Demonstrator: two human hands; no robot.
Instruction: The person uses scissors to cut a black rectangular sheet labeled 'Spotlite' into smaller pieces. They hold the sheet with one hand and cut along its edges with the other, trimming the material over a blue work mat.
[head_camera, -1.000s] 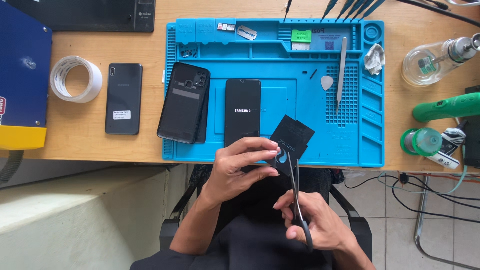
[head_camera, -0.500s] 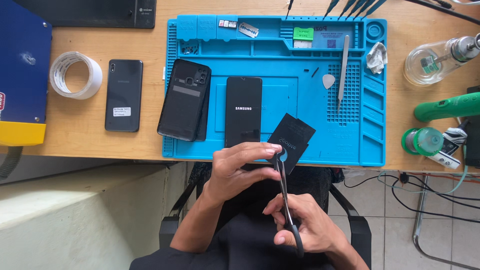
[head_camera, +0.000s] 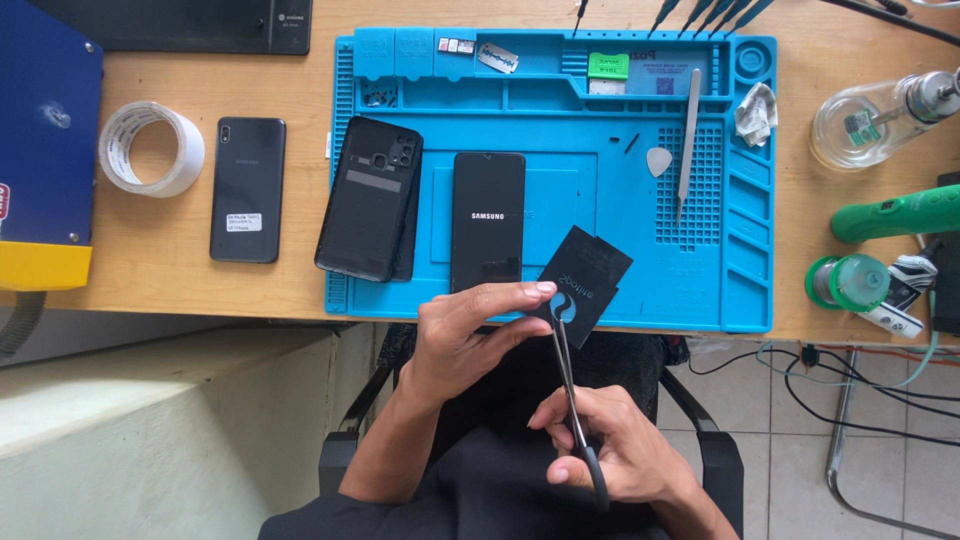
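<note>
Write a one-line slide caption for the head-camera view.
Left hand holds a black packet while right hand works scissors at its edge, above a blue repair mat.

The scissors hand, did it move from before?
Yes. The right hand with the scissors slid left, measured against the blue mat.

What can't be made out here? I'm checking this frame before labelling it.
Head view:
- scissors: handles hidden inside the right hand.
- black packet: near corner covered by the left hand fingers.
- tool handles: cut off by the top edge.
- small parts in the blue mat tray: too small to identify.
</note>
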